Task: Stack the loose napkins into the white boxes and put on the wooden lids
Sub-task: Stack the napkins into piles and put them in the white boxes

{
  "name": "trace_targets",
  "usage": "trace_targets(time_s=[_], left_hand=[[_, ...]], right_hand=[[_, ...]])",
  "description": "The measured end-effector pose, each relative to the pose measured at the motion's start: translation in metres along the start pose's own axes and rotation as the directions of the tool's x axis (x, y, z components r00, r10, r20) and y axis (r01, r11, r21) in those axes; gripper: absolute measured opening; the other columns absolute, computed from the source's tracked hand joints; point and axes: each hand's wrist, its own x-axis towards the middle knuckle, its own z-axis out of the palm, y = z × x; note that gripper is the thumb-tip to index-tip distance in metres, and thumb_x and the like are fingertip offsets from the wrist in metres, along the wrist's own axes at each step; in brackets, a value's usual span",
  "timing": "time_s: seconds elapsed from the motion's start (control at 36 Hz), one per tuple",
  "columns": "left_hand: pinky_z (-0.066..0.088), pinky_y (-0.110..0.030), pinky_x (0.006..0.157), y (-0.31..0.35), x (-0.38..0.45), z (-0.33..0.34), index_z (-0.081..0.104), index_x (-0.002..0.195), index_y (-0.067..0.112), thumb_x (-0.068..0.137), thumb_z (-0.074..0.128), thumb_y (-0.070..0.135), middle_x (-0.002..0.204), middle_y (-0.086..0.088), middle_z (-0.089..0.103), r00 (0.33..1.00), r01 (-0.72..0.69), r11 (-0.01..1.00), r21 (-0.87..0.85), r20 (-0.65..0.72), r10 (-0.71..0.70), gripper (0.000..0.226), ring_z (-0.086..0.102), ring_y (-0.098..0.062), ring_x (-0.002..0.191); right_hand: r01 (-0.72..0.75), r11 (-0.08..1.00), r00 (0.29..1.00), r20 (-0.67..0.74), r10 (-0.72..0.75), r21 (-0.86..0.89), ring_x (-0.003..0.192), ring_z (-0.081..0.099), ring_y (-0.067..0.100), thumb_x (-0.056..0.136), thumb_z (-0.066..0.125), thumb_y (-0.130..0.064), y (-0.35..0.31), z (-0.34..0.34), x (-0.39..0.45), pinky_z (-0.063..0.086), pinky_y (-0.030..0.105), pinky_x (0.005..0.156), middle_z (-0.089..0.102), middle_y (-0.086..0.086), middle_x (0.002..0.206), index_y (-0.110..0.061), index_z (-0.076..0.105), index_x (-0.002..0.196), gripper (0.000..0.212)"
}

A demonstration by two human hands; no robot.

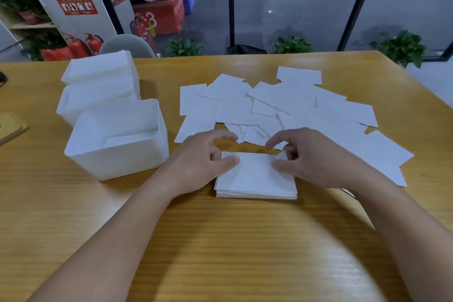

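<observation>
Wooden table (pixel 245 240) with a pale yellow grain fills the near view, bare between the person's forearms. Just beyond, a small squared stack of napkins (pixel 256 176) lies flat on it. The left hand (pixel 201 159) takes the stack's left edge, thumb lying on top and fingers curled over the far corner; the right hand (pixel 308 157) mirrors it on the right edge, thumb on the top sheet, fingers bent behind. Both look to be pinching and squaring the pile.

The napkins will likely handle as light, soft and limp, and the sheets may slide over one another, so a grip from both short sides with thumbs pressing down seems best to keep the pile aligned.

Left of the hands stands the nearest white box (pixel 115 140), open, with some napkins at its bottom. Behind it sit two more white boxes (pixel 98 86), seemingly full. Loose napkins (pixel 282 105) lie scattered and overlapping farther back. One wooden lid (pixel 12 127) shows at the left edge. Beyond the table are potted plants (pixel 291 45), fire extinguishers (pixel 78 46) and a grey floor.
</observation>
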Motion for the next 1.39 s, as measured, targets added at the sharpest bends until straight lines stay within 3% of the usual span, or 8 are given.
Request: trace_targets(time_s=[0.14,0.31,0.47,0.67,0.81,0.94,1.11,1.39], left_hand=[[0.047,-0.025,0.071,-0.01,0.008,0.001,0.072,0.127,0.039,0.102,0.072,0.045,0.084,0.013,0.066,0.954,0.037,0.982,0.184,-0.299,0.02,0.025,0.06,-0.004,0.073],[0.044,-0.031,0.083,-0.016,0.012,-0.003,0.054,0.153,0.022,0.11,0.058,0.047,0.143,0.003,0.05,0.949,0.2,0.846,0.494,-0.311,-0.043,0.05,0.065,-0.02,0.103],[0.052,-0.041,0.077,-0.021,0.015,-0.003,0.067,0.113,0.021,0.114,0.05,0.034,0.114,0.001,0.057,0.945,0.198,0.809,0.554,-0.328,-0.007,0.021,0.062,-0.021,0.086],[0.054,-0.04,0.071,-0.02,0.01,0.001,0.076,0.106,0.027,0.114,0.054,0.031,0.108,0.012,0.065,0.926,0.086,0.823,0.561,-0.349,0.141,0.023,0.067,-0.016,0.085],[0.057,-0.042,0.07,-0.001,0.002,0.006,0.071,0.11,0.025,0.114,0.054,0.028,0.094,0.011,0.071,0.903,-0.119,0.897,0.425,-0.329,0.276,0.017,0.067,-0.008,0.074],[0.055,-0.04,0.072,0.013,-0.002,0.01,0.07,0.116,0.028,0.113,0.057,0.032,0.091,0.014,0.07,0.896,-0.236,0.922,0.307,-0.298,0.328,0.014,0.067,-0.011,0.085],[0.058,-0.03,0.09,0.015,-0.005,0.009,0.074,0.122,0.025,0.103,0.076,0.025,0.107,0.018,0.073,0.895,-0.257,0.947,0.192,-0.322,0.308,0.019,0.071,-0.005,0.103],[0.062,-0.04,0.081,0.018,-0.006,0.011,0.079,0.105,0.017,0.105,0.074,0.017,0.091,0.011,0.079,0.816,-0.309,0.95,-0.03,-0.521,0.249,0.004,0.079,-0.015,0.092]], right_hand=[[-0.009,1.0,0.989,-0.148,0.011,0.014,0.069,0.056,0.005,0.081,0.09,-0.045,0.003,0.001,0.003,0.044,0.025,0.066,0.062,-0.012,0.08,-0.04,0.072,0.101,0.028],[0.073,0.997,0.967,-0.242,-0.077,-0.028,0.077,0.056,0.006,0.088,0.084,-0.047,0.002,0.008,0.006,0.041,0.018,0.065,0.063,-0.013,0.09,-0.039,0.071,0.094,0.016],[0.105,0.992,0.978,-0.176,-0.115,-0.065,0.084,0.059,0.009,0.091,0.081,-0.044,0.002,0.017,0.007,0.052,0.031,0.075,0.065,-0.015,0.096,-0.039,0.073,0.099,0.012],[0.14,0.988,0.96,-0.236,-0.151,-0.062,0.083,0.061,0.012,0.094,0.081,-0.038,0.003,0.019,0.009,0.054,0.033,0.075,0.065,-0.017,0.1,-0.038,0.075,0.109,0.016],[0.205,0.975,0.923,-0.314,-0.222,-0.087,0.097,0.059,0.008,0.093,0.083,-0.026,0.0,0.021,0.009,0.045,0.012,0.075,0.058,-0.018,0.12,-0.035,0.067,0.137,0.047],[0.175,0.974,0.903,-0.372,-0.217,-0.143,0.107,0.055,0.007,0.092,0.085,-0.024,-0.003,0.019,0.009,0.051,0.021,0.08,0.039,-0.018,0.143,-0.045,0.045,0.158,0.08],[0.137,0.976,0.875,-0.441,-0.2,-0.172,0.111,0.052,0.008,0.091,0.086,-0.026,0.0,0.016,0.01,0.047,0.025,0.088,0.045,-0.016,0.138,-0.038,0.068,0.135,0.049],[0.251,0.966,0.9,-0.354,-0.255,-0.06,0.133,0.053,0.006,0.096,0.074,-0.056,-0.013,0.017,0.003,0.042,0.025,0.108,0.064,-0.023,0.127,-0.04,0.077,0.115,0.025]])
